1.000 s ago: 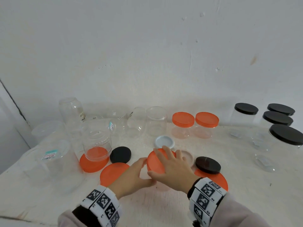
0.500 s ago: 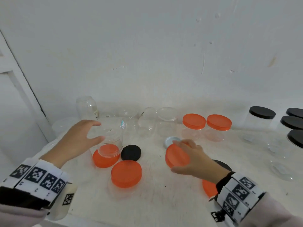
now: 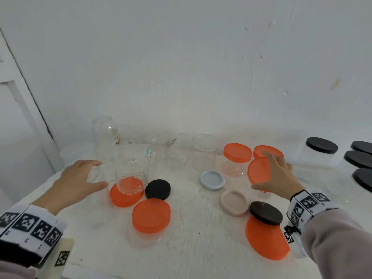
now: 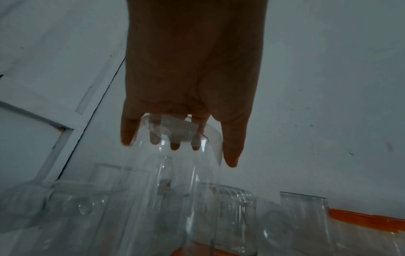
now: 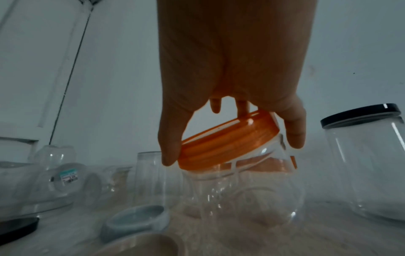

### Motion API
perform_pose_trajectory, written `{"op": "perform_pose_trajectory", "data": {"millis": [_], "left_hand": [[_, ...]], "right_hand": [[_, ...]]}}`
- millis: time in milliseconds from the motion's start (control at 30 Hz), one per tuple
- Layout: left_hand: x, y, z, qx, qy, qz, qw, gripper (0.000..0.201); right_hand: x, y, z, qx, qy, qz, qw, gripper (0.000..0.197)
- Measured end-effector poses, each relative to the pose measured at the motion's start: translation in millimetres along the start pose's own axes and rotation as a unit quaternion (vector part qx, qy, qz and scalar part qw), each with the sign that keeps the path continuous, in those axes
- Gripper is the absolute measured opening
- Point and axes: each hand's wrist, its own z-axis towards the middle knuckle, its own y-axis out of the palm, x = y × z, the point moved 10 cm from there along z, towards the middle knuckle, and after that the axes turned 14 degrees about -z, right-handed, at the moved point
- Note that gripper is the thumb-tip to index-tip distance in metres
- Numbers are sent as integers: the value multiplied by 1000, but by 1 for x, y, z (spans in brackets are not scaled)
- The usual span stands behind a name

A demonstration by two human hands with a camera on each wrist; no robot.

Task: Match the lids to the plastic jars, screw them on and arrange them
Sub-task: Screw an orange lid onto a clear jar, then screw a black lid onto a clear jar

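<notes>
My right hand (image 3: 261, 171) grips the orange lid (image 3: 257, 178) of a small clear jar (image 5: 243, 190) and holds it tilted, just in front of two orange-lidded jars (image 3: 237, 153) at the back. In the right wrist view, thumb and fingers of the right hand (image 5: 232, 150) curl round the lid's rim (image 5: 228, 143). My left hand (image 3: 101, 174) is spread open at the top of a tall clear jar (image 4: 175, 173) on the left. The frames do not show whether it touches the jar.
A clear jar (image 3: 131, 174) stands on an orange lid (image 3: 124, 198). Near it are a black lid (image 3: 158, 189) and an orange-lidded jar (image 3: 151, 215). Blue-grey (image 3: 212, 180), pink (image 3: 234, 202) and black (image 3: 266, 212) lids lie mid-table. Black-lidded jars (image 3: 321, 148) stand on the right.
My right hand has carried the orange-lidded jar from the table's middle to the back right. My left hand has left that jar and moved left to the tall clear jar.
</notes>
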Motion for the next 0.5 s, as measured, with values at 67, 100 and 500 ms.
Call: {"op": "perform_pose_trajectory", "data": {"millis": [67,100,500], "left_hand": [[-3,0,-1,-2,-4,8,1000,73],[-3,-1,-2,1,-7,8,1000,74],[5,-73,-10,118,-17,-60,991,90]], "right_hand": [[0,4,3,-4,-1,-3,1000,117],[0,6,5,-8,-1,0,1000,117],[11,20,12,-67,62,-15,996,95]]}}
